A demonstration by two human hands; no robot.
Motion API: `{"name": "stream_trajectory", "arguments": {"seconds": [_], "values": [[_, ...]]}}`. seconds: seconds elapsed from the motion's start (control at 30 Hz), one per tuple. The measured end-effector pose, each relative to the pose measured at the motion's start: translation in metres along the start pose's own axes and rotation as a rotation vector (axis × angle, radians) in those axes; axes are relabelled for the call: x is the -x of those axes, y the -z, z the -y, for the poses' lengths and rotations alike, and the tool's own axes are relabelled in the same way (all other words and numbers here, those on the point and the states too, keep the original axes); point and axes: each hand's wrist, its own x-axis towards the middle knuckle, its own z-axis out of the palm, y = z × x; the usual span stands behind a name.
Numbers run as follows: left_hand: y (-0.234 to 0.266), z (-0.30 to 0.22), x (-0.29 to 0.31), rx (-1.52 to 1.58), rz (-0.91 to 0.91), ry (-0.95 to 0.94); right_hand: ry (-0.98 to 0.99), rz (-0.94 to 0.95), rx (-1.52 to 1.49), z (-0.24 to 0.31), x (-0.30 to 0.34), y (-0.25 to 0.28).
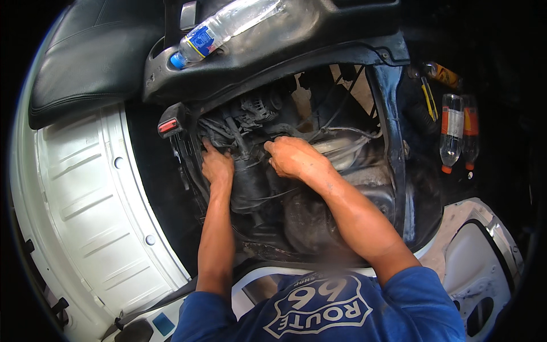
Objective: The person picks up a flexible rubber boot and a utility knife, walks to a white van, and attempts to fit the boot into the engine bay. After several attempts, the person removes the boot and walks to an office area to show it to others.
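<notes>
Both my arms reach into an open engine bay (256, 225) in the vehicle's floor. My left hand (217, 165) is at the left of the bay, index finger stretched forward and thumb apart, its fingertips against dark hoses and engine parts (219, 128). Over a dark cylindrical housing (249, 182), my right hand (292, 157) is closed with its fingers curled. Whatever it may grip is hidden under the fingers. Ahead of the hands sits a dusty alternator-like part (259, 108) with a finned casing. A pale grey part (342, 151) lies beyond my right wrist.
A clear bottle with a blue cap (199, 41) lies on the black console (302, 34) ahead. A red-buttoned seatbelt buckle (168, 126) stands at the bay's left corner. Bottles with orange caps (452, 131) and a yellow cutter-like tool (428, 98) lie at right. A black seat (97, 57) is far left.
</notes>
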Motion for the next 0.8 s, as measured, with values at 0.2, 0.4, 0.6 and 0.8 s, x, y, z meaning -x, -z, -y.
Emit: {"name": "stream_trajectory", "arguments": {"seconds": [0.2,0.4,0.6,0.8], "values": [[0.042,-0.009,0.005,-0.187,0.231,-0.091,-0.023,0.119,0.004,0.002,-0.004,0.002],[0.092,0.045,0.098,0.404,0.350,0.009,0.059,0.225,0.005,0.010,-0.008,0.020],[0.072,0.080,0.194,1.150,0.161,-0.253,0.410,0.131,-0.328,0.075,0.073,0.049],[0.099,0.081,0.250,1.051,0.092,-0.466,0.312,0.040,-0.066,0.149,0.168,0.053]]}}
